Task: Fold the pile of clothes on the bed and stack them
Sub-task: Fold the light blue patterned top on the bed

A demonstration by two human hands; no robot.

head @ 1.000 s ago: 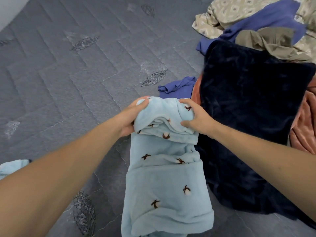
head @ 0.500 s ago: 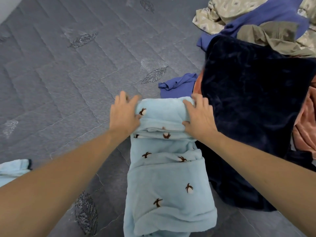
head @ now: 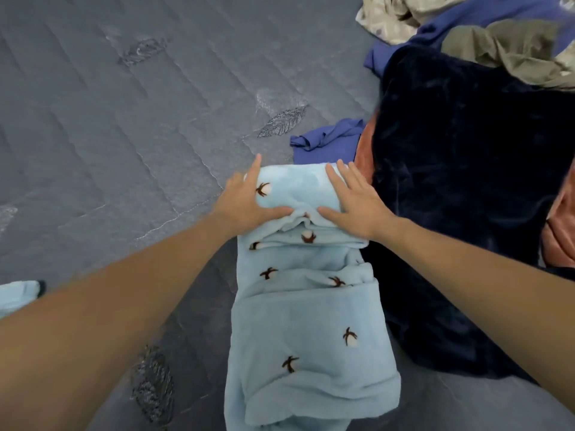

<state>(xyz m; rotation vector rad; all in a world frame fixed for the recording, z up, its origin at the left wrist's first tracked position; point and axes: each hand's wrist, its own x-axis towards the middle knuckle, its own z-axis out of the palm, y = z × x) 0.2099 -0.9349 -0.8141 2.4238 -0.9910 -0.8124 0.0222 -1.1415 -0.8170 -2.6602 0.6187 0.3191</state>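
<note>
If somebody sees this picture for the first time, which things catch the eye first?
At centre, the left hand and right hand press flat on the far fold of a light blue fleece garment. To its right lies a big dark navy plush item, with unfolded clothes heaped beyond it on the grey quilted bed.

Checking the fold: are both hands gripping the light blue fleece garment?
No: the left hand and right hand press flat on the light blue fleece garment.

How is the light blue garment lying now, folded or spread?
Folded: the light blue garment lies in a narrow strip with stacked layers, far end doubled over under the left hand and right hand.
</note>
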